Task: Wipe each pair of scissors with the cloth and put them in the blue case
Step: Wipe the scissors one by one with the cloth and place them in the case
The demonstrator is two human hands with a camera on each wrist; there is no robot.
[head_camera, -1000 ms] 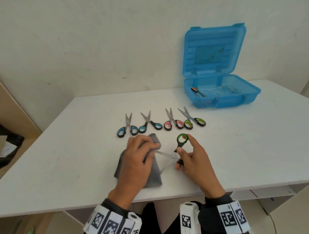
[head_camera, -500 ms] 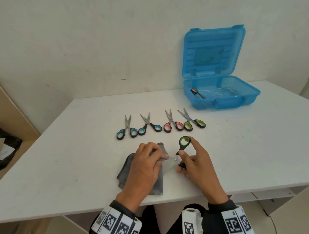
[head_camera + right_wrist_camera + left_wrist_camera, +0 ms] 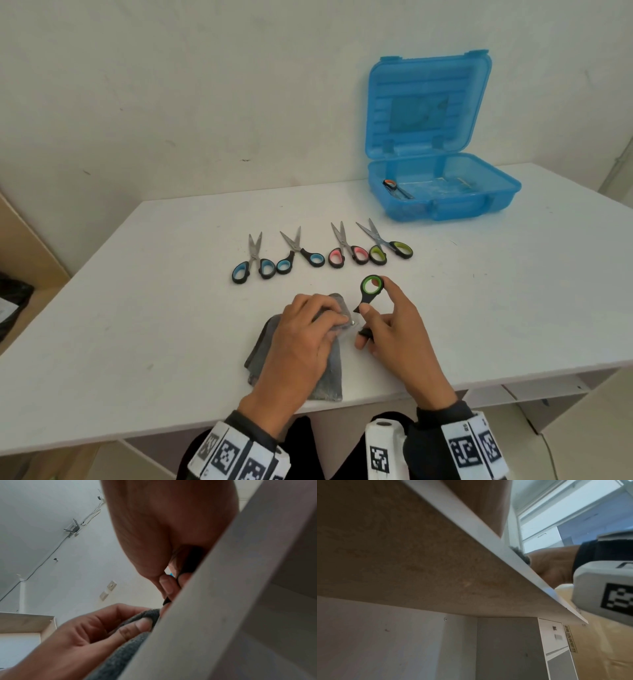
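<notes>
My right hand (image 3: 376, 322) grips the black handles of a green-ringed pair of scissors (image 3: 371, 287), one loop sticking up past the fingers. Its blades are hidden inside the grey cloth (image 3: 329, 373), which my left hand (image 3: 322, 318) pinches around them at the pivot. In the right wrist view the left hand (image 3: 130, 620) squeezes the cloth (image 3: 145, 615) beside the table edge. Several more scissors lie in a row behind: two blue-handled (image 3: 253, 265) (image 3: 301, 255), one pink (image 3: 346, 251), one lime (image 3: 390, 248). The blue case (image 3: 442, 202) stands open at the back right with one orange-handled pair (image 3: 394, 186) inside.
The white table (image 3: 137, 308) reaches the wall at the back; its front edge lies just under my wrists. A shelf and drawer unit (image 3: 534, 394) sits below on the right. The left wrist view shows only the table's underside (image 3: 402, 561).
The left hand has slid the cloth along the blades toward the handles, so the bare blades seen earlier are now covered. The right hand stayed almost still.
</notes>
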